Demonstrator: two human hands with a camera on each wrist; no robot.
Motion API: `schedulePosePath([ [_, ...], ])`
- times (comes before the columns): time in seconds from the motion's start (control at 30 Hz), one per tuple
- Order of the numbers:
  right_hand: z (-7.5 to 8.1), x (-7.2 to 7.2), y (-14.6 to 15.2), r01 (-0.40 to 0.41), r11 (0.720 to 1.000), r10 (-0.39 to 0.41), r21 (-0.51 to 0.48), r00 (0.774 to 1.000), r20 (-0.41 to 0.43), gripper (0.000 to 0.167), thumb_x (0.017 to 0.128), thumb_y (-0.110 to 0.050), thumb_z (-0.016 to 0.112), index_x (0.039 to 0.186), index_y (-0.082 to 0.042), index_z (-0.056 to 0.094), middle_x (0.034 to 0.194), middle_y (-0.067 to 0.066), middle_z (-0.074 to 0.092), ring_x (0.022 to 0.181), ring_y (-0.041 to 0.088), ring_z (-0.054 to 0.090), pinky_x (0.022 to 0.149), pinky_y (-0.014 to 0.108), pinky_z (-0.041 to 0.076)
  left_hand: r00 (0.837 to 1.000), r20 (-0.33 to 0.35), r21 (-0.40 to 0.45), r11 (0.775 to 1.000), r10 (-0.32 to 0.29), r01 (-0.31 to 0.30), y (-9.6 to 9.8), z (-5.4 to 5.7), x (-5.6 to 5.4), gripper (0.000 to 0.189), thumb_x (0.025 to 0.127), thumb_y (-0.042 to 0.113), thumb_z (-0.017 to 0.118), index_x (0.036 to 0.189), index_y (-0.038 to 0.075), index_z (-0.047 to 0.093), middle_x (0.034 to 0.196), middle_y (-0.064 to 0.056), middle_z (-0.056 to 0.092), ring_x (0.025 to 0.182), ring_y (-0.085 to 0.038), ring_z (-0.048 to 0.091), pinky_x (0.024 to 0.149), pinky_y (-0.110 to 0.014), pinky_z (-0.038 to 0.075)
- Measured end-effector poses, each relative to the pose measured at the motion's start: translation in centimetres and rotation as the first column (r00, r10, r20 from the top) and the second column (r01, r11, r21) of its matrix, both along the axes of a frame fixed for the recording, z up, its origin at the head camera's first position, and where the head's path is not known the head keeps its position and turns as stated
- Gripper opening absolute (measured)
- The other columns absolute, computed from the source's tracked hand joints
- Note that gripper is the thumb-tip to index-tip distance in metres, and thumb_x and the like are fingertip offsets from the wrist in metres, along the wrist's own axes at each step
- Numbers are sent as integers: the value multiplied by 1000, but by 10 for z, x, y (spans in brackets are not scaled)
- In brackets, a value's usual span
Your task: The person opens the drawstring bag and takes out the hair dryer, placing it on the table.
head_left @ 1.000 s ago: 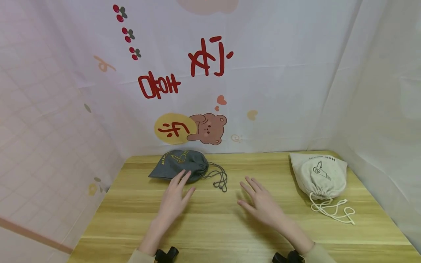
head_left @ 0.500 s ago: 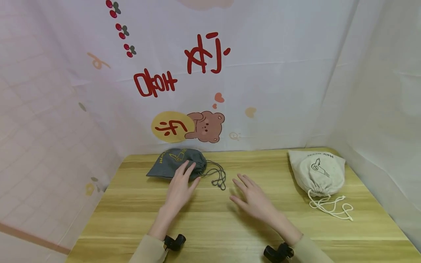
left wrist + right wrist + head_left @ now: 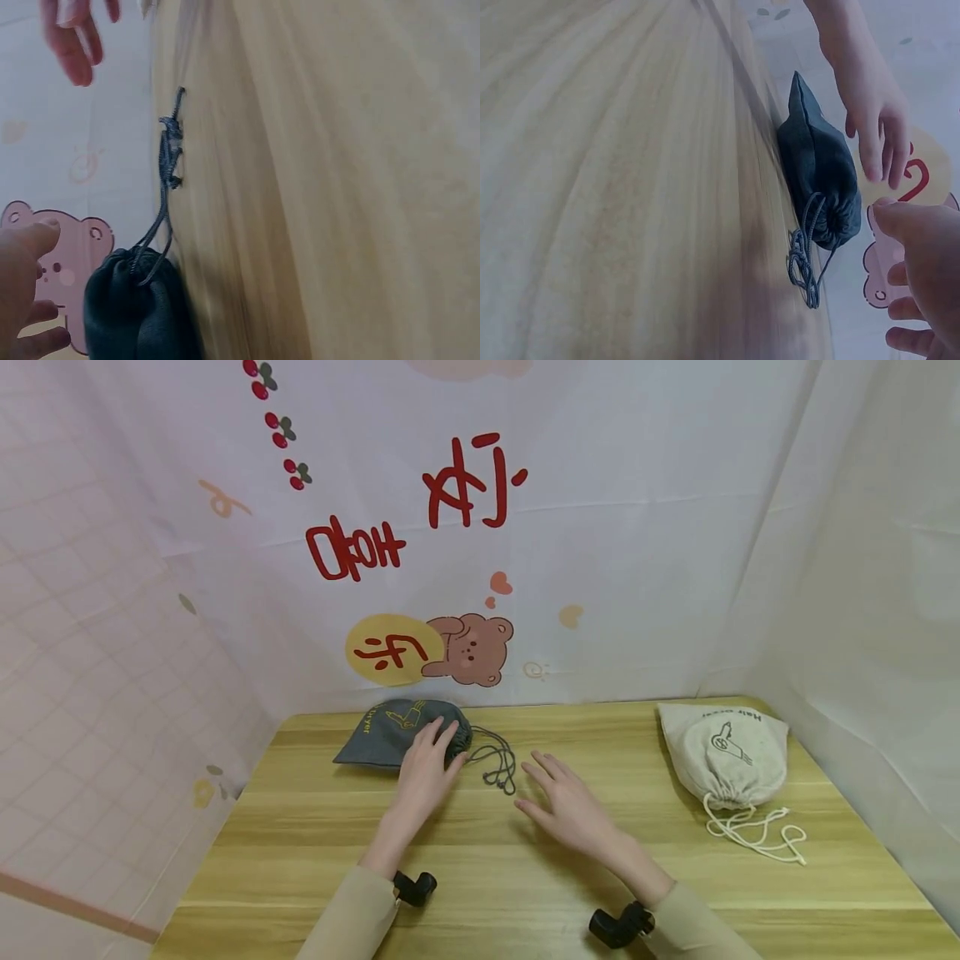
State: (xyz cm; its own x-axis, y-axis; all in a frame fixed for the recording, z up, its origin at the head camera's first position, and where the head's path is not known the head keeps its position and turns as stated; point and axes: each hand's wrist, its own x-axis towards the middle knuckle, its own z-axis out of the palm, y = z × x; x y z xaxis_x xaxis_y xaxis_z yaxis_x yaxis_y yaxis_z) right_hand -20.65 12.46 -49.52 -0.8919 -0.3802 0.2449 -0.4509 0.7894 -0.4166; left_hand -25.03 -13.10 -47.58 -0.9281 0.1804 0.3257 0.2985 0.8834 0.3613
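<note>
A dark grey drawstring pouch (image 3: 378, 739) with yellow hair-dryer print lies at the back left of the table, its grey cords (image 3: 497, 764) trailing to the right. My left hand (image 3: 426, 777) hovers over the pouch's near side, fingers loosely extended and holding nothing. In the right wrist view a gap shows between that hand (image 3: 874, 105) and the pouch (image 3: 817, 165). To the right of the cords, my right hand (image 3: 566, 802) hangs above the table with spread fingers and nothing in them. The left wrist view has the pouch's gathered mouth (image 3: 127, 274) beside the left fingers.
A beige drawstring pouch (image 3: 723, 756) with a hair-dryer print lies at the table's right, its white cords (image 3: 757, 835) spread toward the front. Behind the wooden table (image 3: 495, 885) hangs a white printed cloth (image 3: 630, 552), with cloth along both sides too.
Both hands have moved forward slightly; the left has also shifted right toward the pouch's gathered end, and the right has shifted left. The pouches lie where they were; the head view has tilted a little.
</note>
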Motion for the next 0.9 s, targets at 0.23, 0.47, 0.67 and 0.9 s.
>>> schedulePosePath([
  [0.23,-1,-11,-6,-8,999,6,-34,999,-54,61,100,-39,72,145,0,60,158,26,51,146,47,50,122,62,40,998,28,-11,998,54,-54,12,-7,-13,54,100,27,73,150,11,59,154,-22,57,141,-43,56,108,-57,54],
  [0.47,-1,-15,-8,-11,999,9,-33,998,-57,60,99,-39,73,144,-1,62,155,26,54,144,45,53,121,60,42,993,-6,-43,992,122,-122,19,-14,-21,49,98,27,75,144,11,64,141,-17,66,128,-39,64,93,-54,61],
  [0.67,-1,-19,-10,-6,998,3,-63,998,-57,57,99,-36,73,144,-1,62,153,26,56,142,45,55,120,59,44,978,-55,-29,979,201,-203,26,-21,-29,40,95,28,80,130,9,74,125,-15,69,112,-35,68,78,-51,64],
  [0.9,-3,-24,-12,23,996,-24,-83,1000,-9,57,100,-38,71,145,-4,61,155,25,55,144,44,54,122,58,42,968,-89,-77,967,235,-242,30,-22,-35,24,92,24,83,110,9,82,115,-12,70,100,-30,66,70,-45,63],
])
